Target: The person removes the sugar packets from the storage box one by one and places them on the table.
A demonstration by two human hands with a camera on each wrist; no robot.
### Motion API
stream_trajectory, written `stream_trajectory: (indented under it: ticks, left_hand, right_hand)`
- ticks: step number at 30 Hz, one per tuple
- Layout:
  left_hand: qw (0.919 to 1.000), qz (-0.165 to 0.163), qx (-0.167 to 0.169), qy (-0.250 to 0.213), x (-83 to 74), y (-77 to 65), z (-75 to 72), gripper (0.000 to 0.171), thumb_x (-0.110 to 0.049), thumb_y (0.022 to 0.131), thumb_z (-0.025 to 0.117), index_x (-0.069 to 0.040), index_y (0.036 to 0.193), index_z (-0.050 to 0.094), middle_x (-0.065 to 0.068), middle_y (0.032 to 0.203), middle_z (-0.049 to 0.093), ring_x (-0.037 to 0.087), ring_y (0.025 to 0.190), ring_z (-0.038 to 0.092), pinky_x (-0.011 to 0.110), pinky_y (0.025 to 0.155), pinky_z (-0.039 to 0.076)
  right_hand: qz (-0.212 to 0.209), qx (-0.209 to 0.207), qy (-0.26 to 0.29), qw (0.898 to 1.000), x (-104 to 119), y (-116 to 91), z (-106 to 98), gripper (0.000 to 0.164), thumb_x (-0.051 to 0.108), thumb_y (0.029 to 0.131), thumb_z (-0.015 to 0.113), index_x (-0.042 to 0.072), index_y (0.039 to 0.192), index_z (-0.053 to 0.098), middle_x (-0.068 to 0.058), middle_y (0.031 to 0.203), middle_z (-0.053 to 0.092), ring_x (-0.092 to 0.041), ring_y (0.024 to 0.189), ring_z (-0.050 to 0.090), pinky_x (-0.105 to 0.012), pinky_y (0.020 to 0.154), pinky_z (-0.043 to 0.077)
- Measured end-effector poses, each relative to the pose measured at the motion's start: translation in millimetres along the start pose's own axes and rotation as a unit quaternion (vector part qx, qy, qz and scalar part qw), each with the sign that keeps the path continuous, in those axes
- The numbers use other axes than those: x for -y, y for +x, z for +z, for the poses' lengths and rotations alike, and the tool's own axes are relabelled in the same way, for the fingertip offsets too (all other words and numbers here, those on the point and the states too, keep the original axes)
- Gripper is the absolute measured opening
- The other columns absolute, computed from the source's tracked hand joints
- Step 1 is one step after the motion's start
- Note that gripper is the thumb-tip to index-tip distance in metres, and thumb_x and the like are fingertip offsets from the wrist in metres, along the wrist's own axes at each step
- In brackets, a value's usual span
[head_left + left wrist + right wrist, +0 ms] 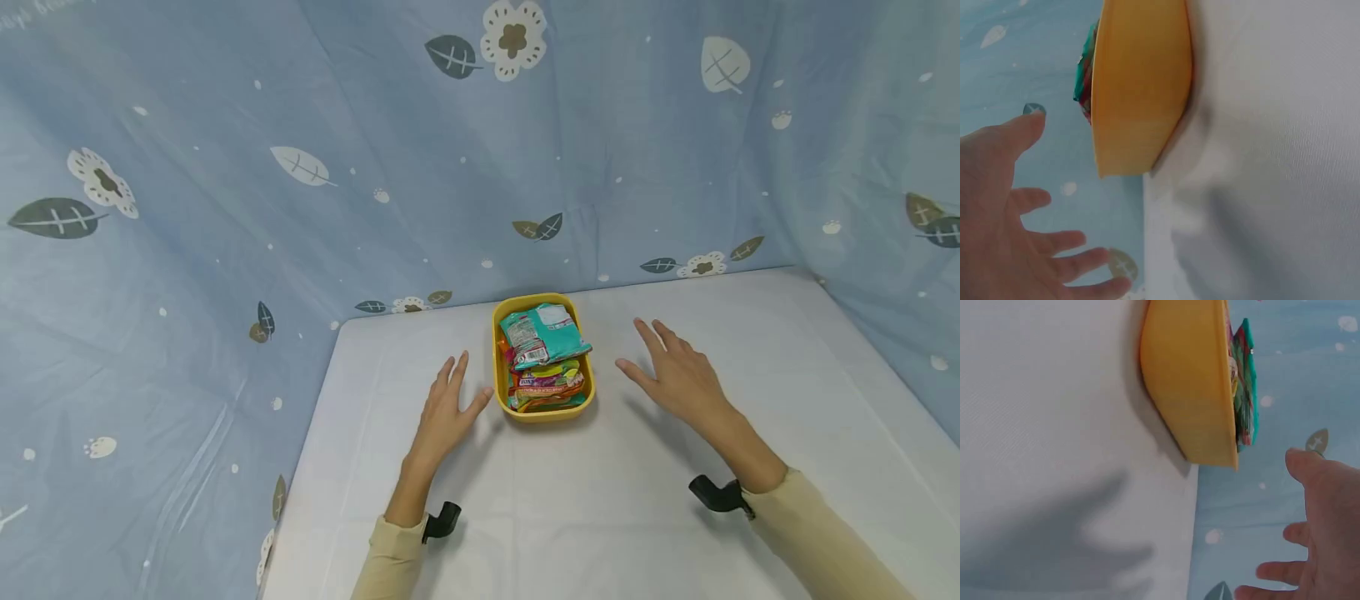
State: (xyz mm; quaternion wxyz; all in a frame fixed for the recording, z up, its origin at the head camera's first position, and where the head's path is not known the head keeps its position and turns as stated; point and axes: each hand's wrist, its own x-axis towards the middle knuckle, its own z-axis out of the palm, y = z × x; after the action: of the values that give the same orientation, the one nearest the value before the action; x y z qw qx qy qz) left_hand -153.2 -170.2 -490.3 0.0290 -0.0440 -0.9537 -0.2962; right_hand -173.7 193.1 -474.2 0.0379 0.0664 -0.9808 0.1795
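A yellow plastic bin (546, 415) stands on the white table, filled with several snack packets. On top lies a teal packet (555, 332), its right corner reaching over the rim. Below it in the bin is a packet with a yellow, purple and red print (546, 382). My left hand (444, 417) hovers just left of the bin, fingers spread and thumb close to its wall. To the right, farther off, my right hand (684, 379) is held above the table with fingers extended. Neither hand holds anything. Both wrist views show the bin's side wall (1141, 87) beyond the thumb.
The white tabletop (570, 517) stretches around the bin. A blue curtain (420, 167) with leaf and flower prints hangs behind the table and along its sides. Each wrist carries a black camera mount (718, 493) near the sleeve.
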Motion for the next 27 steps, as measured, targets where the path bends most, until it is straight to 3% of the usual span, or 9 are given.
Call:
stream_trajectory:
  ticks: [9,15,27]
  left_hand:
    - [0.9982,-0.002,0.01,-0.058,-1.5,3.2,5.8,0.073,-0.063,0.081,0.049,-0.038,0.143,0.019,0.001,0.146,0.028,0.027,0.127,0.04,0.056,0.097,0.038]
    - [0.9959,0.005,0.018,-0.089,-4.2,5.8,7.5,0.072,-0.06,0.081,0.051,-0.035,0.143,0.023,-0.003,0.14,0.037,0.021,0.116,0.049,0.047,0.086,0.046]
    - [0.9898,0.015,0.042,-0.135,-8.1,12.6,13.6,0.073,-0.056,0.083,0.052,-0.03,0.144,0.021,0.01,0.142,0.037,0.027,0.115,0.053,0.047,0.086,0.048]
  right_hand:
    - [0.009,0.017,0.014,1.0,11.7,4.2,-1.9,0.08,0.069,0.083,0.032,0.021,0.146,0.018,-0.024,0.137,0.037,-0.044,0.114,0.045,-0.063,0.077,0.044]
    - [0.023,0.036,0.023,0.999,19.1,9.7,-2.9,0.08,0.07,0.083,0.028,0.019,0.145,0.021,-0.028,0.135,0.039,-0.047,0.116,0.045,-0.067,0.077,0.041]
    - [0.021,0.031,0.044,0.998,37.0,25.4,-0.7,0.075,0.067,0.086,0.029,0.019,0.144,0.025,-0.025,0.135,0.042,-0.046,0.113,0.048,-0.068,0.079,0.04]
